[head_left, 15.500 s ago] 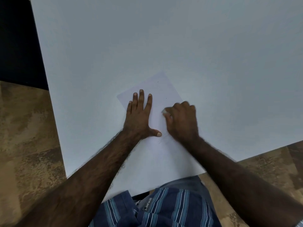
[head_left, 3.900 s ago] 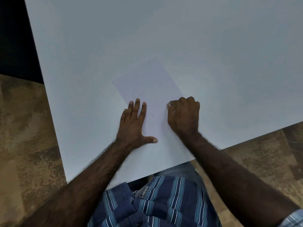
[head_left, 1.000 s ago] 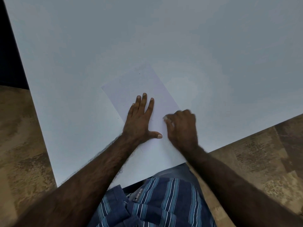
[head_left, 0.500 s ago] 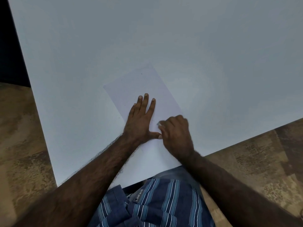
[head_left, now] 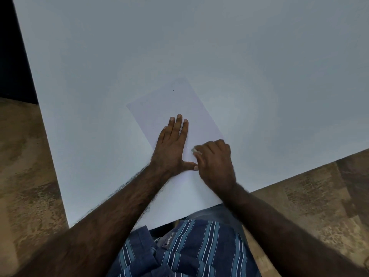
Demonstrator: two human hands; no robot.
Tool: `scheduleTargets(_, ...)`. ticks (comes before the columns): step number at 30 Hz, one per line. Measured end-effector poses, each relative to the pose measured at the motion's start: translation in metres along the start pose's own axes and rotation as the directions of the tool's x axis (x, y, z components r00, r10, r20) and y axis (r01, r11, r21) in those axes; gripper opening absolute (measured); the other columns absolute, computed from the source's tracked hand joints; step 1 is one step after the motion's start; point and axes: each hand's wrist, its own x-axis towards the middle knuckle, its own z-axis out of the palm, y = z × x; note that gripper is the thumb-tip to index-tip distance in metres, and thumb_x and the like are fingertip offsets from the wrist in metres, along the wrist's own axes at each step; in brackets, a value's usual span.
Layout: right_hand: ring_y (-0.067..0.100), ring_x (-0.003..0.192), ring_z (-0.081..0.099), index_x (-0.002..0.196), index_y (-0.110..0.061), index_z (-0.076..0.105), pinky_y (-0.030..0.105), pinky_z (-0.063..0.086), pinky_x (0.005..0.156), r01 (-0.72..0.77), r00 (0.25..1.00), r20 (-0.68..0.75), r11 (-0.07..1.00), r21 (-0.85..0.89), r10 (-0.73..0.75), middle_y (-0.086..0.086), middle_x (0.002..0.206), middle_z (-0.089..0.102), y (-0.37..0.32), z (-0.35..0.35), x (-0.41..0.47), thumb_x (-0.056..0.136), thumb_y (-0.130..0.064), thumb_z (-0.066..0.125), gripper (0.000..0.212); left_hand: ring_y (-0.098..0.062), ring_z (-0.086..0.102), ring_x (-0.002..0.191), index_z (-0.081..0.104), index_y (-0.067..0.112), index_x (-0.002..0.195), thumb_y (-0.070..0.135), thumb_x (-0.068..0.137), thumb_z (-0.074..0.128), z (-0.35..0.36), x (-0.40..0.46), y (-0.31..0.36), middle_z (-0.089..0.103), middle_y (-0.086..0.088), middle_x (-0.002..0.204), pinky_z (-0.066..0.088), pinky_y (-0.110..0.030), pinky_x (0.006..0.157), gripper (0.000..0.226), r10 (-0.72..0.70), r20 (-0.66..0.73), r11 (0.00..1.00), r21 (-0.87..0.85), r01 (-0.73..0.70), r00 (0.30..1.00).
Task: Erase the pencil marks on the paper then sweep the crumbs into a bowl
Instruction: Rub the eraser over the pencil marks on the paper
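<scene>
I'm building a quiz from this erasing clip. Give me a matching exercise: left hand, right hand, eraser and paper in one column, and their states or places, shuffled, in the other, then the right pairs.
Things:
1. left hand
2. right hand
3. eraser
4. paper

States or places:
A. lies flat on the white table, turned at an angle
B. a small pale tip showing at curled fingertips
C. fingers straight, pressing flat on the sheet
D. fingers curled, pinching something small

Pairs: 1-C, 2-D, 3-B, 4-A
</scene>
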Motion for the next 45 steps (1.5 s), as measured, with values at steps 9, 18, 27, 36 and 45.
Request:
scheduleTargets(9,0.035,0.090,0.060,0.099,-0.013,0.076,0.046,0.044,0.078,-0.183,0.983,-0.030,0.982,-0.046,0.182,0.008,0.090,0.072,0.031,-0.010,0.082,0.102,-0.019,0.062,0.015,-0.027,-0.026,0.160,-0.016,0.016,0.166,0.085,0.069,0.073,-0.002,0.001,0.001,-0.030,-0.007,0.172,-0.008,-0.042,0.129,0.149,-0.013,0.016,1.000,0.012,0.013,1.000)
scheduleTargets(18,0.032,0.089,0.063,0.104,-0.015,0.076,0.043,0.047,0.079,-0.041,0.999,0.032,0.998,-0.054,0.042,0.006,0.092,0.073,0.014,-0.002,0.055,0.103,-0.023,0.063,0.015,-0.025,-0.026,0.160,-0.016,0.009,0.166,0.082,0.070,0.075,-0.002,-0.001,0.002,-0.028,-0.007,0.173,-0.012,-0.038,0.128,0.151,-0.019,0.009,0.999,-0.033,0.019,1.000)
scheduleTargets(27,0.029,0.093,0.060,0.106,-0.018,0.075,0.043,0.043,0.082,-0.132,0.990,0.049,0.990,-0.050,0.135,0.003,0.096,0.073,0.008,-0.004,0.068,0.105,-0.025,0.058,0.018,-0.026,-0.025,0.161,-0.014,0.008,0.166,0.082,0.069,0.076,-0.002,-0.001,0.001,-0.027,-0.007,0.173,-0.011,-0.039,0.130,0.151,-0.019,-0.008,0.999,-0.034,0.019,1.000)
scheduleTargets(36,0.031,0.091,0.060,0.102,-0.015,0.076,0.043,0.042,0.077,-0.085,0.996,-0.011,0.992,-0.093,0.085,0.005,0.093,0.072,0.016,0.006,0.106,0.103,-0.024,0.059,0.019,-0.027,-0.025,0.160,-0.015,0.008,0.166,0.084,0.071,0.072,-0.001,-0.001,0.001,-0.028,-0.008,0.173,-0.011,-0.040,0.130,0.150,-0.015,0.001,1.000,-0.025,0.015,1.000)
scheduleTargets(45,0.030,0.092,0.063,0.108,-0.013,0.076,0.042,0.046,0.079,-0.029,0.999,0.036,0.997,-0.069,0.032,0.005,0.098,0.074,0.006,-0.001,0.054,0.104,-0.023,0.064,0.016,-0.025,-0.026,0.160,-0.015,0.009,0.166,0.084,0.070,0.073,0.000,0.000,0.000,-0.029,-0.007,0.173,-0.013,-0.038,0.128,0.150,-0.015,-0.001,0.999,-0.038,0.015,1.000)
